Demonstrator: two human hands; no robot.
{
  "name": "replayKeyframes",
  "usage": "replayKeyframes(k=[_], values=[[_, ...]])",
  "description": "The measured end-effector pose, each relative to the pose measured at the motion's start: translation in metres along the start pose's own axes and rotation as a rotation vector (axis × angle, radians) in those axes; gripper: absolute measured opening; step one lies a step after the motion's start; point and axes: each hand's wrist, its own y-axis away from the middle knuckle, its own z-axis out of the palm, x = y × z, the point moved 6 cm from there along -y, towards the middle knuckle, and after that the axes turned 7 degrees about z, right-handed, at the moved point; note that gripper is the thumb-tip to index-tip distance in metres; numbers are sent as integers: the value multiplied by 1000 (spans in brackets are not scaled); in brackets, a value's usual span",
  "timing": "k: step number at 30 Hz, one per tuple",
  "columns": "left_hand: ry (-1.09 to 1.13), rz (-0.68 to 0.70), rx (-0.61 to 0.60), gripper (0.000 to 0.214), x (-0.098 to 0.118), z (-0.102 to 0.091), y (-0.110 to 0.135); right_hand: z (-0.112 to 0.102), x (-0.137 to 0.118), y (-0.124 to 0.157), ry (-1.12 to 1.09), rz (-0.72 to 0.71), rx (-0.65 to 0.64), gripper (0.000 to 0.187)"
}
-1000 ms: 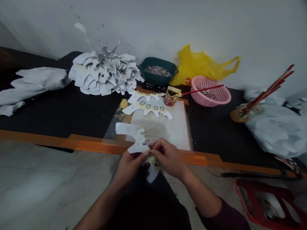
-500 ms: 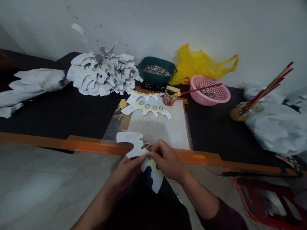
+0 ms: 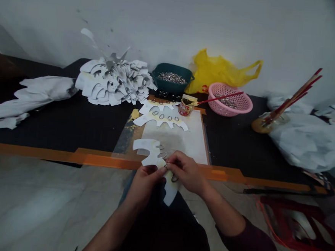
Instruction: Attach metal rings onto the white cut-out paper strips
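A white scalloped cut-out piece (image 3: pixel 150 151) with metal rings along it is held over the table's front edge. My left hand (image 3: pixel 144 183) is closed on its near side, the thumb pressing close to a ring. From the right, my right hand (image 3: pixel 189 173) pinches the piece at that same ring, which the fingertips partly cover. Another metal ring (image 3: pixel 174 178) shows on the lower part, beneath the right fingers. Farther back on the white sheet (image 3: pixel 196 143) lies a similar white piece (image 3: pixel 163 119) with several rings and yellowish smears.
Behind are a heap of white pieces (image 3: pixel 101 86), a green basket (image 3: pixel 171 89) of metal rings, a glue pot (image 3: pixel 186 107) with a red stick, a pink basket (image 3: pixel 228 108) and a yellow bag (image 3: pixel 214 71). A jar (image 3: pixel 261 124) with sticks stands right, beside plastic bags (image 3: pixel 307 139).
Both hands and the piece have shifted slightly to the right, and the piece's upper end has risen. The right fingertips now cover more of the ring between the thumbs.
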Motion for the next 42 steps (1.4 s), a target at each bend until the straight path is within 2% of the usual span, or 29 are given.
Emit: replayKeyframes(k=[5, 9, 11, 14, 16, 18, 22, 25, 30, 34, 38, 40, 42], values=[[-169, 241, 90, 31, 23, 0, 5, -4, -11, 1, -36, -106, 134, 4], [-184, 346, 105, 27, 28, 1, 6, -5, -21, 2, 39, -169, 215, 5], [-151, 334, 115, 28, 27, 1, 6, -3, -22, 1, 39, -175, 209, 5], [-14, 240, 131, 28, 20, 3, 4, 0, -14, -2, -44, -116, 164, 3], [124, 163, 132, 27, 14, 5, 2, 3, -6, -3, -154, -56, 132, 12], [240, 101, 154, 27, 10, 5, 1, 3, -3, -3, -215, -55, 137, 17], [357, 49, 201, 27, 7, 4, 0, -5, -13, 6, -32, -219, 285, 4], [399, 58, 152, 26, 4, 6, -1, -4, -23, 11, 151, -312, 341, 11], [447, 107, 106, 36, -3, 10, -5, -1, -25, 14, 270, -296, 417, 18], [445, 136, 123, 39, -8, 13, -8, 2, -23, 10, 282, -246, 377, 16], [390, 194, 79, 44, -10, 10, -4, -5, -26, 4, 261, -282, 313, 15], [277, 178, 20, 49, -11, 3, 3, -15, -27, 0, 292, -296, 284, 13], [22, 228, 54, 49, -2, -12, 11, -25, -27, -5, 363, -300, 198, 11]])
